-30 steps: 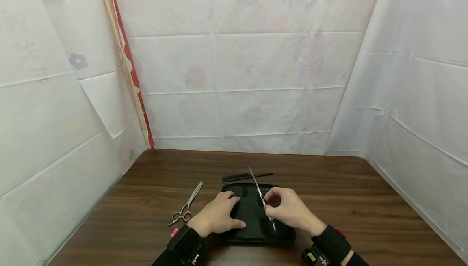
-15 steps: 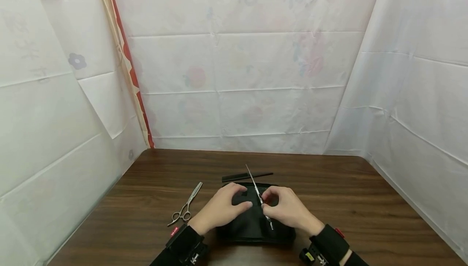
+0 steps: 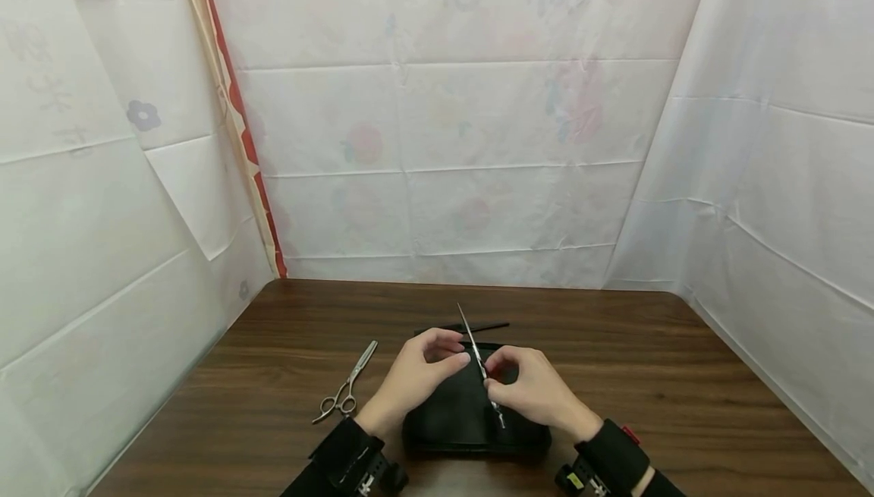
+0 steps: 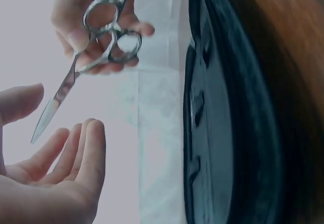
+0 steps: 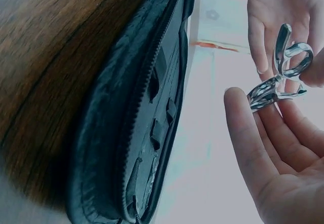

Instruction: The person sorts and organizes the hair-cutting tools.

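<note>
In the head view my right hand (image 3: 536,391) pinches a pair of silver hair scissors (image 3: 470,331) between thumb and fingers, near the handles. The blades are closed and point away and slightly left, above the black zippered case (image 3: 447,430). My left hand (image 3: 423,372) hovers left of the blades. In the left wrist view its thumb and loosely bent fingers stand either side of the blade tip, apart from it. The open case (image 5: 152,133) shows small loops inside in the right wrist view. Both hands partly cover the case.
Thinning scissors (image 3: 350,385) lie on the brown wooden table (image 3: 614,345), left of the case. A black comb (image 3: 495,326) lies behind the case, partly hidden by the left hand. White sheets (image 3: 437,117) hang around the table's back and sides.
My left hand has lifted off the case and moved up beside the blades. My right hand and the hair scissors have shifted slightly left and away.
</note>
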`<state>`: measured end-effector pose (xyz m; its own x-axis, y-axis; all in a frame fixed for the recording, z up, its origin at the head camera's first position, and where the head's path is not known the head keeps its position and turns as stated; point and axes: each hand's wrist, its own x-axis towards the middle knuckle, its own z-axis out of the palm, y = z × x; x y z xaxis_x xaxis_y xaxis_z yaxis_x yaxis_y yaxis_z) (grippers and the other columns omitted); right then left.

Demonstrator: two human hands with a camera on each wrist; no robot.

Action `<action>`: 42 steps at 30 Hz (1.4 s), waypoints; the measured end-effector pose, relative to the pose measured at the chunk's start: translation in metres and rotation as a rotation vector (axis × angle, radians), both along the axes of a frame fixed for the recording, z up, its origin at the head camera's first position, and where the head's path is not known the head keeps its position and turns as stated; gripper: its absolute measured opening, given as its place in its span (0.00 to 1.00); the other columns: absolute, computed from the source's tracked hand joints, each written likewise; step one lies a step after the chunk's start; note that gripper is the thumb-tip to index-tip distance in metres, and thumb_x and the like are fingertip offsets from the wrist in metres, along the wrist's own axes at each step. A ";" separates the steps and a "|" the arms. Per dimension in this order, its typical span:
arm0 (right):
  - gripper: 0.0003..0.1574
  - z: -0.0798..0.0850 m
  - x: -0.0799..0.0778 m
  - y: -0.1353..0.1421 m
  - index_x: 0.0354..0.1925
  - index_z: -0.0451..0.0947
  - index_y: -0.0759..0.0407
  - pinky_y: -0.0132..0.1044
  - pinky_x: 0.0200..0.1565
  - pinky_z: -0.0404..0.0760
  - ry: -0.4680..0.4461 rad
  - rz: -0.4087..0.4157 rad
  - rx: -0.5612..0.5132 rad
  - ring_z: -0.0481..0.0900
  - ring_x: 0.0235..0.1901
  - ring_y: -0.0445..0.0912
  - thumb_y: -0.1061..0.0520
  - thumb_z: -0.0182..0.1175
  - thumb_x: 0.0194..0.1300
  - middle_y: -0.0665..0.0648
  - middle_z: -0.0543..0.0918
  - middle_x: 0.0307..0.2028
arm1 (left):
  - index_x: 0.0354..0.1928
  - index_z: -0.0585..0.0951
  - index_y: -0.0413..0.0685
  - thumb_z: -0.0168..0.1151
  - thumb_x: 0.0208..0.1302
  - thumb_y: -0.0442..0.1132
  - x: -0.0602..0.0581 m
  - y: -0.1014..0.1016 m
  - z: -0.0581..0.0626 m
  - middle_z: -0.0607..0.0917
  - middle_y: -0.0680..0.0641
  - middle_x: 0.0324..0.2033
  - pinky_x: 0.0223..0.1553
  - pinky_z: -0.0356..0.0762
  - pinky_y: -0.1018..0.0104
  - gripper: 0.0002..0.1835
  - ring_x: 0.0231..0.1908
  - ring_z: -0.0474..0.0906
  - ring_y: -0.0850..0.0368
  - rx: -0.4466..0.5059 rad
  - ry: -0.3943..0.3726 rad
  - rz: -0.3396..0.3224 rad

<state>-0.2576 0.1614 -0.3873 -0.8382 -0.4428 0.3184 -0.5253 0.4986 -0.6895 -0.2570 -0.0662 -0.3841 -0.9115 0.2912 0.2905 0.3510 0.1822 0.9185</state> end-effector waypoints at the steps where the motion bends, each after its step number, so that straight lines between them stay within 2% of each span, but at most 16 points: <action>1: 0.08 0.000 0.000 0.000 0.41 0.83 0.57 0.36 0.41 0.78 0.000 0.001 -0.004 0.80 0.36 0.39 0.59 0.64 0.63 0.45 0.83 0.35 | 0.59 0.79 0.39 0.66 0.71 0.44 0.001 0.001 0.000 0.84 0.42 0.50 0.50 0.77 0.60 0.21 0.50 0.81 0.51 0.022 -0.016 0.000; 8: 0.09 0.001 0.003 -0.004 0.43 0.83 0.60 0.36 0.41 0.79 -0.008 0.036 -0.035 0.80 0.37 0.40 0.58 0.65 0.64 0.47 0.84 0.36 | 0.58 0.79 0.39 0.68 0.69 0.42 0.005 0.010 0.000 0.83 0.43 0.49 0.55 0.76 0.61 0.21 0.50 0.79 0.51 0.189 -0.128 -0.026; 21: 0.11 0.005 0.008 -0.008 0.44 0.84 0.62 0.37 0.41 0.79 -0.053 0.054 -0.091 0.81 0.38 0.42 0.58 0.64 0.66 0.49 0.85 0.37 | 0.58 0.75 0.32 0.70 0.63 0.30 0.009 0.021 -0.004 0.80 0.40 0.49 0.51 0.78 0.66 0.23 0.46 0.79 0.54 0.425 -0.194 -0.015; 30: 0.11 0.005 0.009 -0.009 0.44 0.85 0.61 0.36 0.42 0.79 -0.060 0.059 -0.083 0.81 0.38 0.41 0.57 0.64 0.67 0.49 0.86 0.38 | 0.56 0.73 0.34 0.69 0.63 0.28 0.010 0.024 -0.006 0.80 0.43 0.48 0.51 0.77 0.66 0.22 0.45 0.79 0.54 0.469 -0.199 0.008; 42: 0.13 0.005 0.009 -0.011 0.46 0.85 0.61 0.37 0.44 0.79 -0.103 0.069 -0.108 0.81 0.40 0.45 0.54 0.65 0.68 0.49 0.86 0.39 | 0.55 0.74 0.33 0.69 0.64 0.28 0.009 0.022 -0.006 0.82 0.40 0.47 0.52 0.77 0.65 0.20 0.46 0.81 0.53 0.468 -0.183 0.020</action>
<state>-0.2489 0.1506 -0.3826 -0.8376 -0.4685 0.2810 -0.4794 0.3835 -0.7894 -0.2485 -0.0440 -0.3898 -0.9639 0.1496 0.2203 0.1768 -0.2591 0.9495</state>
